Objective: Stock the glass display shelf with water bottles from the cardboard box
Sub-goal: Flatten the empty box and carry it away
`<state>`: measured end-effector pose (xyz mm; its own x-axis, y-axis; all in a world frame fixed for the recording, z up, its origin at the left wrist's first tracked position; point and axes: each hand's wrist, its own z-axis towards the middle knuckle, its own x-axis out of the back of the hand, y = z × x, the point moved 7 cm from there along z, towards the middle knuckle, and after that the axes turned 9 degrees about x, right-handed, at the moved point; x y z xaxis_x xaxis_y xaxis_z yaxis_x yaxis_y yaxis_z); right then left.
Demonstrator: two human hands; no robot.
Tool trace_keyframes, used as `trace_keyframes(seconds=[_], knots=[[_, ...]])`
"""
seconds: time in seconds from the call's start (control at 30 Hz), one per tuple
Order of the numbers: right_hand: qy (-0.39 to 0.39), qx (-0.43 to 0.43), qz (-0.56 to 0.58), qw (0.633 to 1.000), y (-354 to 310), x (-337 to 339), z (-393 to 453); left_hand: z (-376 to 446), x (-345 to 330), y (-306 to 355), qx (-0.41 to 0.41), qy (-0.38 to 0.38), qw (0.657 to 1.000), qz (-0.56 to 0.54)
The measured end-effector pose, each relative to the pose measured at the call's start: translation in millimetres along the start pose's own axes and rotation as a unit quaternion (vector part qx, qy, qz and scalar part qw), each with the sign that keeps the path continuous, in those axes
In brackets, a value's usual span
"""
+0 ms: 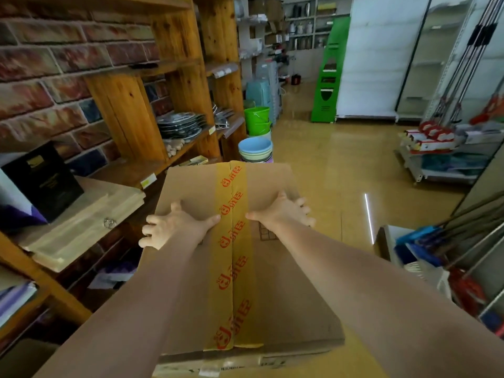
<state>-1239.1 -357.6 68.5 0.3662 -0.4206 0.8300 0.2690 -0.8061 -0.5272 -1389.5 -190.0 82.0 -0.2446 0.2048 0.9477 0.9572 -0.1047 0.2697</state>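
step: carrying sealed brown cardboard box (272,268) with yellow printed tape, aisle
left hand (174,225): fingers curled over box's left edge, gripping
right hand (283,211): gripping right edge
bottles: unseen, presumably inside
next: set down, cut tape

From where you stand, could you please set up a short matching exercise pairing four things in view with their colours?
Things:
1. cardboard box
2. tape strip along the box top
3. bucket on the floor by the wooden shelves
4. top bowl of the stack just beyond the box

Colours:
A. light blue
B. bright green
C. brown
D. yellow with red print

Pairs: 1-C, 2-D, 3-B, 4-A
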Motion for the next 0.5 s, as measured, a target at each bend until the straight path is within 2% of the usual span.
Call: trace_keyframes(seconds=[0.5], knots=[[-0.003, -0.006, 0.000, 1.000, -83, -2, 261, 202, -20, 179, 0.009, -0.024, 1.000, -0.012]])
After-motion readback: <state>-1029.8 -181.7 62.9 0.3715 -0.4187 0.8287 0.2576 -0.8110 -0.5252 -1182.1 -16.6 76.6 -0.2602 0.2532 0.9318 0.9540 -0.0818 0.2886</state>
